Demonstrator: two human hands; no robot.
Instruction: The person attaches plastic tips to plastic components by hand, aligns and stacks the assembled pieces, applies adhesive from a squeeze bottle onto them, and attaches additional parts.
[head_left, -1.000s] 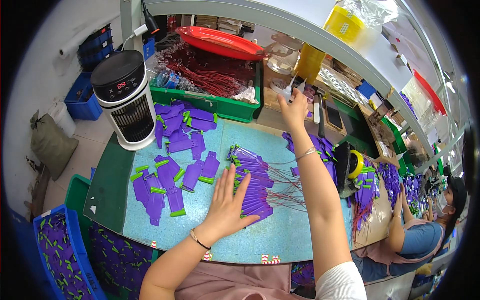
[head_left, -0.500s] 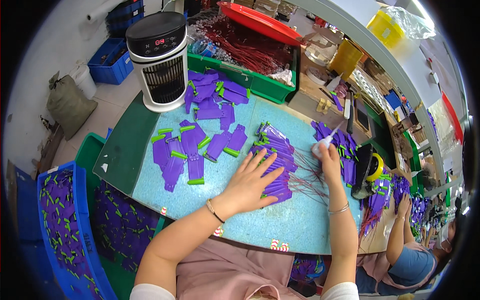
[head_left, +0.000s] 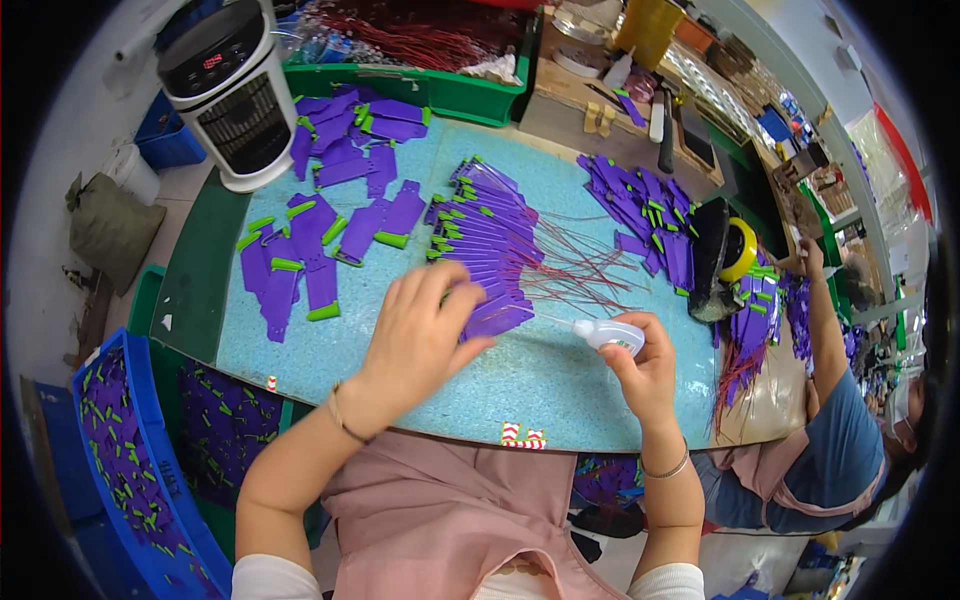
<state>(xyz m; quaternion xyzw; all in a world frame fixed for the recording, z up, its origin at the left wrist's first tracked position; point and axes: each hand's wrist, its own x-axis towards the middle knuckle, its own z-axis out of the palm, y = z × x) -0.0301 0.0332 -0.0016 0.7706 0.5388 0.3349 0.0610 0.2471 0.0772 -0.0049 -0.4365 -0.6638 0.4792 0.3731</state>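
Note:
A fanned row of flat purple pieces (head_left: 490,225) with green ends lies on the blue tabletop in front of me. Thin dark-red wires (head_left: 590,262) trail from its right side. My right hand (head_left: 645,368) grips a small white squeeze bottle (head_left: 608,335), held almost level. Its long thin nozzle points left, with the tip over the nearest purple piece (head_left: 498,316). Just left of that piece hovers my left hand (head_left: 418,330), fingers bent and thumb apart, with nothing visible in it. Whether its fingertips touch the row, I cannot tell.
More purple pieces (head_left: 300,250) lie loose at left, with another pile (head_left: 640,215) at right beside a yellow tape roll (head_left: 738,250). A white-and-black heater (head_left: 245,110) stands back left, near a green tray (head_left: 420,85). A co-worker's arm (head_left: 825,320) reaches in at right.
The bottle has come down from beyond the wires, its nozzle swinging round to the left. My left hand has lifted off the row and curled its fingers. The whole view has shifted.

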